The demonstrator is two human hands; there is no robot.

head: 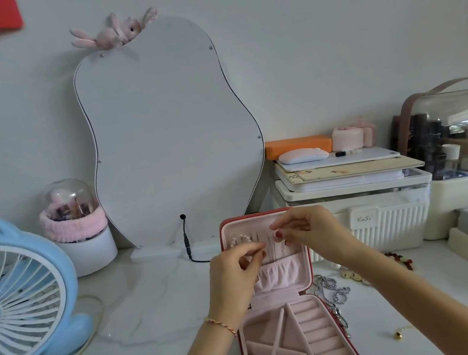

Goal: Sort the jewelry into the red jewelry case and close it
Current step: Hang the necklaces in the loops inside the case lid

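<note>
Our red case (284,309) lies open on the table (142,303), lid upright. Our left hand (237,273) and right hand (307,230) pinch a thin chain (274,248) against the lid, beside hung pearls (239,239).

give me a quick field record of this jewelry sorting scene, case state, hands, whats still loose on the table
case: red jewelry case, open, lid upright
in lid: pearl bracelet
base compartments: look empty
left hand: fingers pinched at lid panel
right hand: pinched at lid panel; item too thin to tell
loose on table: silver ball chain, red bead bracelet, gold earrings
</note>
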